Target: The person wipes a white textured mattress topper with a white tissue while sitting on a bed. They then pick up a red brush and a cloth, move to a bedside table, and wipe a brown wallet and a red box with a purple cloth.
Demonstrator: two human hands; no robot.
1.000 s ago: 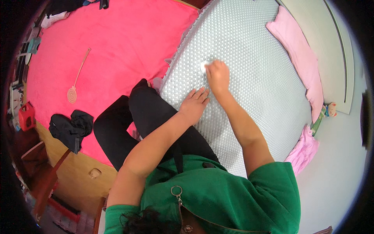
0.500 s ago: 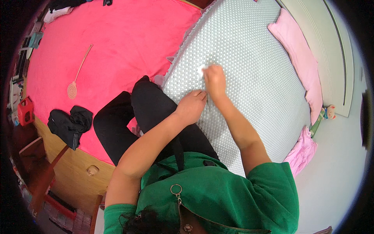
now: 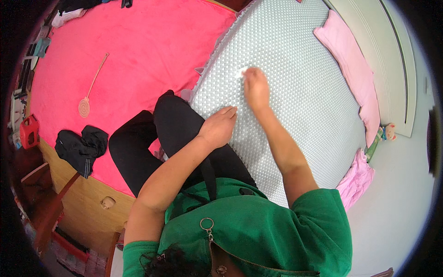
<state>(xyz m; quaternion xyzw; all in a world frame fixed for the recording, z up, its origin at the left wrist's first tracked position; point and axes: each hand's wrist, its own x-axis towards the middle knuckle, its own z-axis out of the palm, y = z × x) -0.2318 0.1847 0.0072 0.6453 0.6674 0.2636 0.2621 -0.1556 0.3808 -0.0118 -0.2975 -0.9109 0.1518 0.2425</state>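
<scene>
My right hand point(image 3: 256, 87) is closed, pinching a small crumpled white piece point(image 3: 241, 72), perhaps tissue or cloth, against a grey-and-white triangle-patterned bed cover point(image 3: 300, 92). Most of the white piece is hidden by the fingers, which look slightly blurred. Close by, on the near left, my left hand point(image 3: 218, 126) lies palm down at the cover's edge beside my black-trousered knee. Its fingers are stretched out, with nothing seen in them.
On the left, a bright pink blanket point(image 3: 138, 46) carries a fly swatter point(image 3: 84, 107) and a black garment point(image 3: 80, 150). A pink pillow point(image 3: 346, 51) lies along the pale headboard point(image 3: 387, 60); pink cloth point(image 3: 357, 175) and a plush toy point(image 3: 390, 131) sit at the right edge.
My right hand has slid slightly away from me over the cover with the white piece. My left hand has drawn back a little to the left, widening the space between the hands.
</scene>
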